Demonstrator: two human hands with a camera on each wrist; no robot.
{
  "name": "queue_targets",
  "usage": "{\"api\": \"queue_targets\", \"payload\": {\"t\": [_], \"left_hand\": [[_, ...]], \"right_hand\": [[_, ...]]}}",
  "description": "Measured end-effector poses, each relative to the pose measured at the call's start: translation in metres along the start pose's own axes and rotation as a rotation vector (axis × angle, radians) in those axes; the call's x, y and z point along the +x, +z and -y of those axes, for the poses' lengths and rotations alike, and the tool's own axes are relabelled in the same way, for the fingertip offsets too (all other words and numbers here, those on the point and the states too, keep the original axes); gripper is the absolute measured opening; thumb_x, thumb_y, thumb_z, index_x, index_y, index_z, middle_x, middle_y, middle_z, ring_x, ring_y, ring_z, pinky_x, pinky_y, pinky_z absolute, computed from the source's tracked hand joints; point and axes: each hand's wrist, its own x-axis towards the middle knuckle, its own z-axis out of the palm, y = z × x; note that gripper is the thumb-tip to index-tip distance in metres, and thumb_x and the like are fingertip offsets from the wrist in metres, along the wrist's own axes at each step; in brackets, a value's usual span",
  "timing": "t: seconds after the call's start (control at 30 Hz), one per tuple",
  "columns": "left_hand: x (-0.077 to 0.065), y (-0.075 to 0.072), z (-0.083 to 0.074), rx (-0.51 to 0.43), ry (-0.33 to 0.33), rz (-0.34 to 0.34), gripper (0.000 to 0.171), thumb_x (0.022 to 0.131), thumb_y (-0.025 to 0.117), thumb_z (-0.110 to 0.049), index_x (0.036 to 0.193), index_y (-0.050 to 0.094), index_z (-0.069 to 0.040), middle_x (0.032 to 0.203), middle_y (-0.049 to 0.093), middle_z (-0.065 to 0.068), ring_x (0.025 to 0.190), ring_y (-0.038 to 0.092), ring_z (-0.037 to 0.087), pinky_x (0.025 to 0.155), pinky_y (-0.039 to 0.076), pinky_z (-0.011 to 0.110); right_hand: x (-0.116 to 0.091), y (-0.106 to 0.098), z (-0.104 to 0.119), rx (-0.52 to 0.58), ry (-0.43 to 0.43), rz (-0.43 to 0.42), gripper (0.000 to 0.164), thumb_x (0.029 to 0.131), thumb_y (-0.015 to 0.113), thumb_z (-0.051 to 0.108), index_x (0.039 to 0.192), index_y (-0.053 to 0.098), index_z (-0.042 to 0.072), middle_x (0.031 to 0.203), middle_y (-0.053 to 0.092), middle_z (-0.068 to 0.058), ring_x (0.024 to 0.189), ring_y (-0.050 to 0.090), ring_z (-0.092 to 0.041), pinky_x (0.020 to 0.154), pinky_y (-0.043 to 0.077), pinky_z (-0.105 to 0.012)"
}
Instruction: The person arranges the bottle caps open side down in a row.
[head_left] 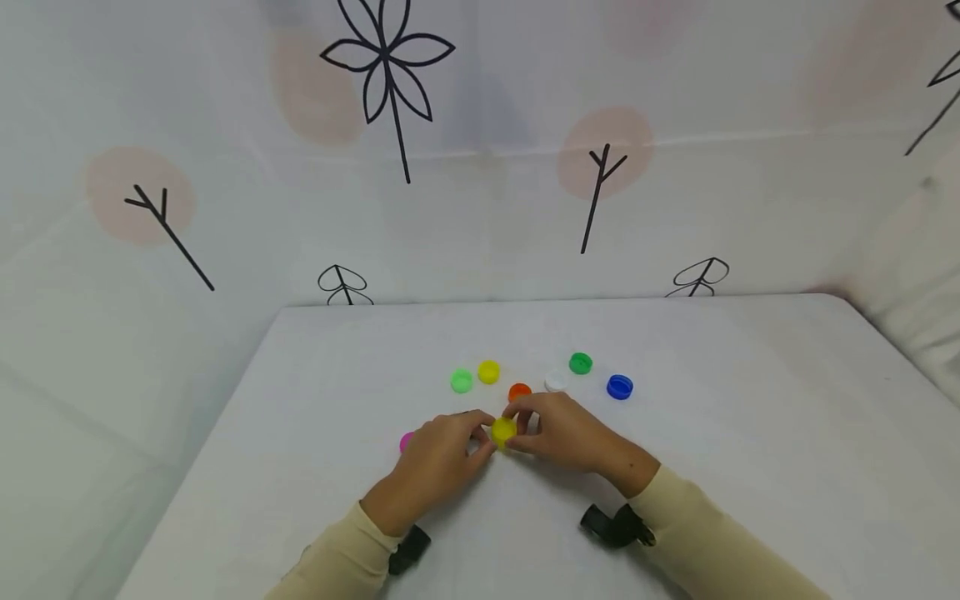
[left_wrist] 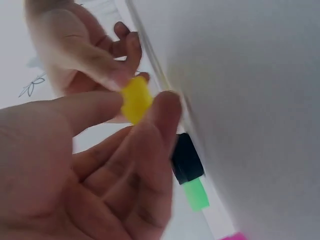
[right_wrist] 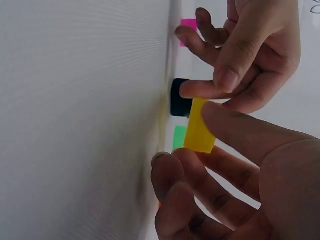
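Observation:
Between both hands, above the white table, is a yellow bottle cap (head_left: pixel 503 432). My right hand (head_left: pixel 562 433) pinches its right side; the right wrist view shows that thumb against the cap's face and fingers behind. My left hand (head_left: pixel 442 454) has thumb and index finger at the cap's left edge, and the left wrist view shows the cap between those two tips. A black cap (left_wrist: pixel 187 159), mostly hidden in the head view, stands beyond the left fingers. Partly covered by the left hand is a pink cap (head_left: pixel 407 442).
Behind the hands lie a light green cap (head_left: pixel 461 381), another yellow cap (head_left: pixel 489 372), an orange cap (head_left: pixel 520 392), a white cap (head_left: pixel 556 382), a green cap (head_left: pixel 581 363) and a blue cap (head_left: pixel 619 387). A patterned cloth (head_left: pixel 480 217) hangs behind the table (head_left: pixel 750 400).

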Motion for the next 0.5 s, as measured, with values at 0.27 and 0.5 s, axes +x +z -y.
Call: {"api": "queue_targets", "payload": {"t": [0.27,0.5], "left_hand": [[-0.0031,-0.0062,0.0001,-0.039,0.031,-0.074,0.025,0.090,0.074,-0.021,0.114,0.071,-0.014,0.093,0.076,-0.005,0.070,0.058,0.002,0.061,0.046,0.019],[-0.0032,-0.0061,0.0008,-0.032,0.052,-0.085,0.029,0.089,0.077,-0.022,0.115,0.070,-0.014,0.093,0.077,-0.004,0.071,0.062,0.003,0.061,0.046,0.018]], "right_hand": [[-0.0036,-0.0047,0.0046,0.102,-0.014,0.024,0.024,0.090,0.076,0.025,0.111,0.071,0.013,0.097,0.072,0.001,0.066,0.065,-0.011,0.060,0.054,-0.024],[-0.0057,-0.0064,0.0062,0.111,-0.041,0.017,0.027,0.091,0.074,0.026,0.114,0.072,0.012,0.099,0.072,0.000,0.066,0.066,-0.014,0.058,0.054,-0.025]]}}
